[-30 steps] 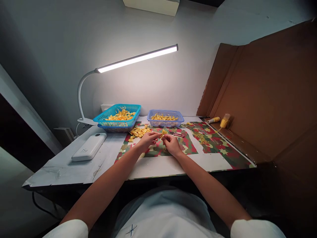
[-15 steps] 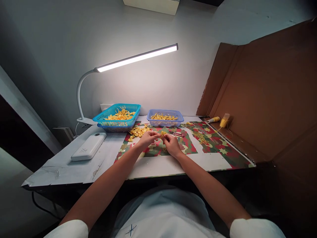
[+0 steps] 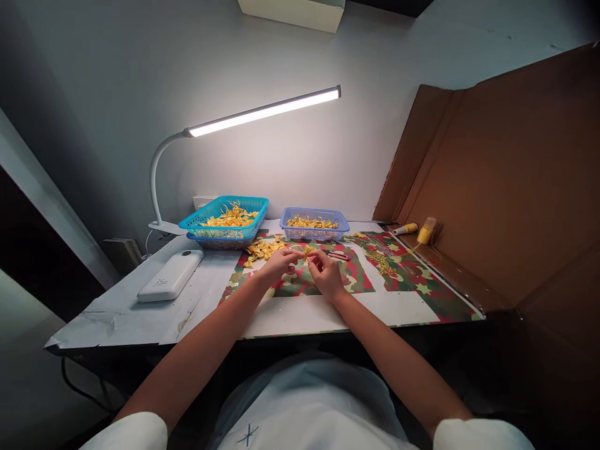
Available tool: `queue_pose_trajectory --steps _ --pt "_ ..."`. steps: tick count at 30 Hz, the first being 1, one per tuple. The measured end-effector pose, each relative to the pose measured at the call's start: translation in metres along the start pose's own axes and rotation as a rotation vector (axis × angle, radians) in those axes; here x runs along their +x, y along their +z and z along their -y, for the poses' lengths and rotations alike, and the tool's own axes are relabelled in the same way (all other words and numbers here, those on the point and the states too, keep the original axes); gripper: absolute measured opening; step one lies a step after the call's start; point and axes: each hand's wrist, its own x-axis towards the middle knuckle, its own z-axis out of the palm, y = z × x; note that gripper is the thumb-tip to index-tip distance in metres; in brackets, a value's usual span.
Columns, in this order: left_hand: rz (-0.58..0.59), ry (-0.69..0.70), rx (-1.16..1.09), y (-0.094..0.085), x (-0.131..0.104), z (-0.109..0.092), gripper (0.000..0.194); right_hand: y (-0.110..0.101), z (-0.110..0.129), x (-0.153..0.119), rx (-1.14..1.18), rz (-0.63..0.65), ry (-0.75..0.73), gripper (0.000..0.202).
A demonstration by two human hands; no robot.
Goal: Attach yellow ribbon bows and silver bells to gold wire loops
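Note:
Between my two hands, above the camouflage-patterned sheet [image 3: 300, 289], is a small yellow ribbon bow [image 3: 308, 250]. My left hand [image 3: 282, 262] pinches it from the left with closed fingertips. From the other side, my right hand [image 3: 325, 270] closes thumb and finger at its lower edge. Fine detail of the bow is too small to make out. A loose pile of yellow bows [image 3: 265, 249] lies just beyond my left hand. Thread snips with a reddish handle [image 3: 338, 255] lie behind my right hand, partly hidden by it.
A turquoise basket [image 3: 187, 220] of yellow bows sits on a blue one, beside a lavender basket [image 3: 315, 234] of yellow pieces. A white power bank [image 3: 171, 276] lies left. Gold cord [image 3: 382, 262], a yellow thread spool [image 3: 426, 232] and a cardboard wall [image 3: 510, 175] are right. A lamp [image 3: 265, 112] hangs above.
My right fingers have shifted slightly at the bow and cover more of the snips; the thread that hung under them no longer shows. The whole view has moved a little.

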Motion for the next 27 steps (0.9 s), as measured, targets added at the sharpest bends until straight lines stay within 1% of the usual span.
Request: queue_pose_trajectory --steps 7,11,12,13,16,17,18,20,22,23,24,27 --pt "0.013 -0.026 -0.002 -0.001 0.002 -0.001 0.034 -0.001 0.0 -0.001 -0.123 -0.004 -0.075 0.016" --pt "0.004 0.003 0.042 -0.003 0.002 -0.003 0.035 -0.002 0.001 0.0 -0.204 0.006 -0.077 0.007" --pt "-0.004 0.019 0.062 -0.003 0.002 -0.002 0.036 -0.004 0.002 0.0 -0.226 -0.008 -0.068 0.009" --pt "-0.017 0.038 0.087 -0.004 0.002 -0.002 0.036 -0.005 0.002 0.001 -0.248 -0.049 -0.056 0.01" --pt "-0.07 0.107 0.187 -0.005 0.002 0.001 0.036 -0.011 0.004 0.002 -0.297 -0.271 -0.06 0.013" --pt "-0.09 0.134 0.229 -0.005 0.002 0.002 0.036 -0.012 0.005 0.002 -0.306 -0.318 -0.086 0.014" --pt "-0.111 0.164 0.273 -0.005 0.002 0.004 0.035 -0.013 0.006 0.001 -0.311 -0.327 -0.124 0.014" --pt "-0.155 0.24 0.367 -0.004 0.001 0.006 0.03 -0.011 0.008 0.0 -0.319 -0.249 -0.197 0.013" --pt "-0.197 0.33 0.463 -0.003 0.001 0.006 0.024 -0.008 0.009 -0.001 -0.326 -0.176 -0.223 0.012" --pt "-0.214 0.376 0.509 -0.003 0.0 0.006 0.02 -0.007 0.009 -0.002 -0.322 -0.171 -0.221 0.012" --pt "-0.227 0.419 0.552 -0.002 -0.001 0.005 0.016 -0.007 0.009 -0.001 -0.31 -0.187 -0.215 0.013" --pt "-0.239 0.534 0.662 0.0 -0.003 0.004 0.008 -0.01 0.007 0.002 -0.234 -0.289 -0.178 0.016"
